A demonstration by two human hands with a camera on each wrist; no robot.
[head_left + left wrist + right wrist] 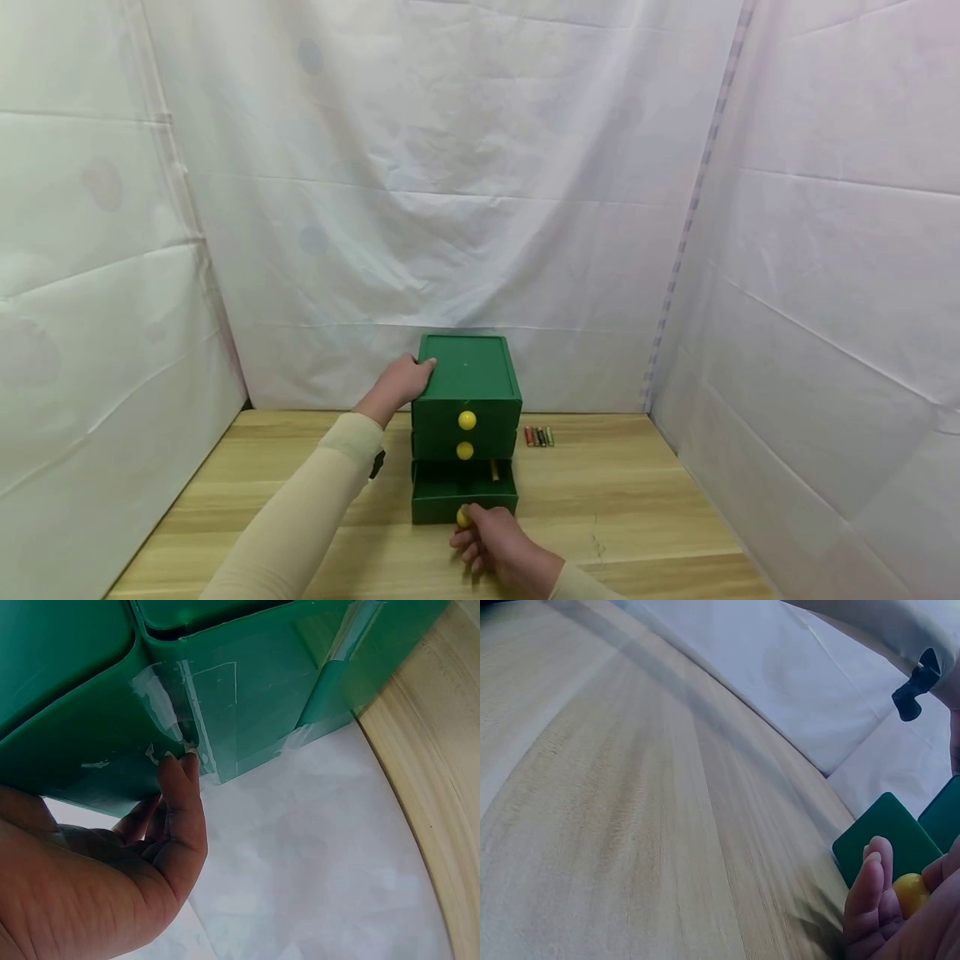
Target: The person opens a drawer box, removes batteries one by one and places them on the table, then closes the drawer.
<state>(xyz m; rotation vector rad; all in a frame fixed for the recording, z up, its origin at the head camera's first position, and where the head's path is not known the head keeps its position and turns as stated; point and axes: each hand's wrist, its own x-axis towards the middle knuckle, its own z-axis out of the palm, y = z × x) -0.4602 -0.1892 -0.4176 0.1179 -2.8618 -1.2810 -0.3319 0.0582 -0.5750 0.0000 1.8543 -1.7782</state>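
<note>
A green drawer cabinet (467,367) stands near the back of the table with three drawers and round yellow knobs. Its bottom drawer (431,509) is pulled out; a small yellow-orange stick-like thing (495,471) shows inside it. My left hand (401,385) grips the cabinet's upper left edge, thumb on top; in the left wrist view its bent fingers (184,802) press the taped side wall. With thumb and fingers my right hand (501,537) pinches the bottom drawer's knob (462,518). The same yellow knob (911,894) shows within the right hand in the right wrist view.
Several small battery-like cylinders (540,437) in red, dark and green lie in a row right of the cabinet. White cloth (465,167) hangs behind and on both sides of the wooden table (622,500). A black clip-like piece (917,686) sits on the left sleeve.
</note>
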